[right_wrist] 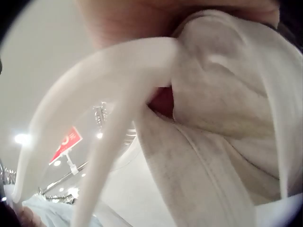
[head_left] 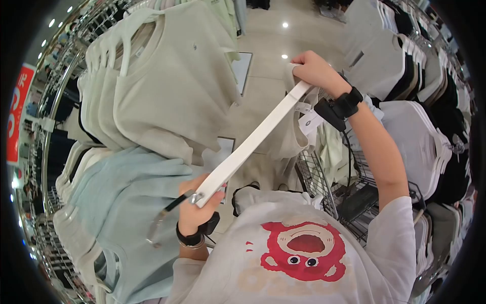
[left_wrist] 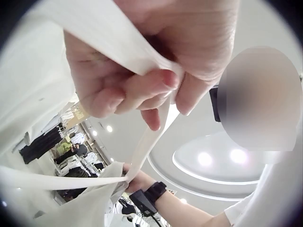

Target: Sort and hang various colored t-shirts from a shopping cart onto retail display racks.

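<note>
A white clothes hanger (head_left: 253, 142) slants between the two hands, with its metal hook by my left hand (head_left: 198, 210). The left hand grips the hanger at that end; in the left wrist view its fingers (left_wrist: 147, 87) curl about the white strip. At the hanger's far end, my right hand (head_left: 321, 73) grips the beige garment (head_left: 289, 134). In the right wrist view, beige cloth (right_wrist: 222, 85) bunches under this hand, and white hanger bars come out beside it. A white paper tag (head_left: 309, 121) hangs at the garment. Part of the right hand's fingers is hidden by cloth.
Beige sweatshirts (head_left: 177, 76) hang on a rack at the left, above pale blue garments (head_left: 131, 202). A wire cart (head_left: 316, 177) holding pale green cloth (head_left: 331, 152) stands at the right. Behind it hang light and dark tops (head_left: 410, 142). A red sign (head_left: 20, 111) stands far left.
</note>
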Motion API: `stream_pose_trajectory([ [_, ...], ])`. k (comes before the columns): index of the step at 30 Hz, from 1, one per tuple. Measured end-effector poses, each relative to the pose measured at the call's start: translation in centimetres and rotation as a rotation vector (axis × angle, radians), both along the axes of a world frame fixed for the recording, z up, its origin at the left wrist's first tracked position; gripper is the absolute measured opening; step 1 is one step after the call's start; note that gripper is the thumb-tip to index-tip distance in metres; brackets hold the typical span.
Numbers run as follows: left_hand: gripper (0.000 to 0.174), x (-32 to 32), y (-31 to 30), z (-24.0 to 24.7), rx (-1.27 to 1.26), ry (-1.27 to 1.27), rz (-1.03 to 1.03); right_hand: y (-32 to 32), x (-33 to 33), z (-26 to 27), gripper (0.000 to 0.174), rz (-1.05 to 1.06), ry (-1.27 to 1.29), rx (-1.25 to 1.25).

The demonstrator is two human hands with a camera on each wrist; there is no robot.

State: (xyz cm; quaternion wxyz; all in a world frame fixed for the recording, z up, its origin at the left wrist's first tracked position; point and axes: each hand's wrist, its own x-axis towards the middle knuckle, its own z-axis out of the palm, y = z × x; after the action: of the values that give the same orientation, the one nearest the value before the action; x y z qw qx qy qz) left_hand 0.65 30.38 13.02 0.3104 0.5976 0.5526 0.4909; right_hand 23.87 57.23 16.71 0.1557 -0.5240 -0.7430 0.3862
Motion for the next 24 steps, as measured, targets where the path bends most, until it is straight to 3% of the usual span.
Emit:
stream_pose_trajectory([
  [2, 0.017, 1.4, 0.1, 0.2, 0.041, 0.030, 0.126, -0.9, -1.5, 0.4, 0.024, -0.058, -0.052, 0.463],
  [5, 0.019, 2.2, 1.0, -0.9, 0.144, 0.228, 0.288, -3.4, -3.6, 2.2, 0.022, 0.095, 0.033, 0.660],
  [6, 0.020, 2.7, 1.7, -1.2, 0.190, 0.195, 0.334, -4.5, -4.4, 2.9, 0.022, 0.111, 0.040, 0.661],
  [9, 0.024, 2.5, 3.3, -1.4, 0.121, 0.083, 0.416, -8.4, -6.1, 5.7, 0.019, 0.458, 0.120, 0.453],
  [11, 0.029, 0.4, 4.2, -1.6, 0.184, 0.139, 0.458, -8.9, -6.1, 6.8, 0.019, 0.587, 0.166, 0.508],
  [12, 0.031, -1.1, 3.9, -1.2, 0.176, 0.290, 0.468, -8.5, -5.8, 7.5, 0.019, 0.675, 0.186, 0.442],
  [13, 0.031, -1.6, 3.9, -0.6, 0.181, 0.294, 0.479, -7.7, -5.3, 7.9, 0.020, 0.760, 0.203, 0.375],
  [14, 0.031, -1.8, 3.9, 0.5, 0.291, 0.137, 0.462, -6.8, -5.1, 7.8, 0.031, 0.828, 0.301, 0.492],
  [15, 0.031, -2.1, 4.0, 1.5, 0.399, -0.022, 0.442, -6.3, -5.0, 8.0, 0.031, 0.841, 0.302, 0.495],
  [17, 0.030, -3.8, 3.8, 2.9, 0.311, -0.064, 0.398, -5.9, -5.1, 8.2, 0.041, 0.824, 0.286, 1.096],
  [18, 0.026, -3.9, 4.1, 3.5, 0.329, -0.103, 0.413, -6.1, -6.1, 7.6, 0.045, 0.812, 0.376, 1.178],
  [19, 0.026, -4.0, 4.3, 4.0, 0.327, -0.100, 0.423, -6.5, -6.8, 7.2, 0.045, 0.820, 0.383, 1.175],
  [21, 0.025, -4.3, 4.7, 5.2, 0.462, 0.310, 0.481, -7.2, -7.6, 6.8, 0.035, 0.665, 0.160, 1.216],
  [22, 0.027, -2.8, 5.4, 6.8, 0.467, 0.297, 0.616, -6.9, -7.9, 6.4, 0.035, 0.667, 0.165, 1.219],
  [23, 0.027, -2.0, 6.3, 6.7, 0.469, 0.298, 0.621, -6.3, -8.3, 5.9, 0.032, 0.623, 0.190, 1.187],
  [24, 0.026, -1.4, 7.0, 6.2, 0.797, 0.250, 0.807, -6.0, -8.5, 5.6, 0.029, 0.583, 0.214, 1.153],
])
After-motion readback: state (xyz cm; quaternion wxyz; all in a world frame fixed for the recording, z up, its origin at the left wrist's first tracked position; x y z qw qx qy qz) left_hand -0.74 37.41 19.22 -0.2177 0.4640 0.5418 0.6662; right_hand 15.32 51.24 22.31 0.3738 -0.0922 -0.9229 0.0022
